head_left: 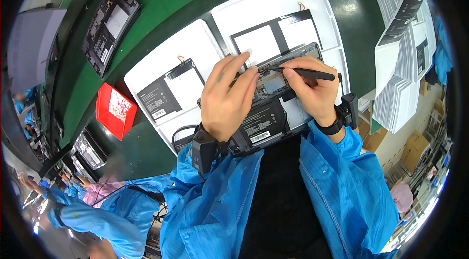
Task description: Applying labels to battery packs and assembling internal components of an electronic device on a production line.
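An open dark tablet-like device (273, 112) lies back-side up at the near edge of the green bench, its inner boards and a black battery showing. My left hand (227, 95) rests on its left part, fingers stretched toward the top edge and pressing there. My right hand (312, 90) holds a thin black stylus-like tool (305, 73) like a pen, its tip pointing left onto the device's upper inside, close to my left fingertips. Both wrists wear black bands with small boxes.
Two white foam trays (195, 46) (293, 0) behind the device each carry a flat battery pack. A red bin (113, 110) sits left, another open device (110, 27) far left. Stacked white trays (400, 63) stand right. People in blue coats work at lower left.
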The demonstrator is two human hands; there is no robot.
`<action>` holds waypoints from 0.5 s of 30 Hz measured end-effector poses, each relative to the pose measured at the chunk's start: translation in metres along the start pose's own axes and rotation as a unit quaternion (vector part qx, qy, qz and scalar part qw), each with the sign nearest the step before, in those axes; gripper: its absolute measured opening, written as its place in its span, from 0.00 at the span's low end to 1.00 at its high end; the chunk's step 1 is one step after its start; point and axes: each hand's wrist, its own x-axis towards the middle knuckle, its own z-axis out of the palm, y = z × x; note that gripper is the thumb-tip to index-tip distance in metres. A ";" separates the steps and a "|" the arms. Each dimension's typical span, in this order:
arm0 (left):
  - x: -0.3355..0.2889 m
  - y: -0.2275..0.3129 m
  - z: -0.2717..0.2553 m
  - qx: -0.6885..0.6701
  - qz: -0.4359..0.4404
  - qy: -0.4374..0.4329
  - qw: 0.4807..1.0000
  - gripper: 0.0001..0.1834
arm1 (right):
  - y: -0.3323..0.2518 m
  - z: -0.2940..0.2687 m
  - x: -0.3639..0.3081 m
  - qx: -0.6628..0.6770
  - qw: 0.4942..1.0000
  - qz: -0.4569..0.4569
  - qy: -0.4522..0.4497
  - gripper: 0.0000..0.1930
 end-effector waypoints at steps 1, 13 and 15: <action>0.000 0.000 0.001 -0.003 0.000 0.001 1.000 0.11 | -0.001 -0.001 0.000 0.005 1.000 0.020 -0.001 0.07; 0.002 0.005 0.008 -0.032 -0.043 0.000 0.999 0.08 | 0.002 -0.002 0.003 0.026 0.998 0.058 -0.001 0.07; 0.002 0.005 0.009 -0.034 -0.051 -0.002 0.998 0.08 | 0.002 -0.002 0.004 0.023 0.998 0.063 0.001 0.07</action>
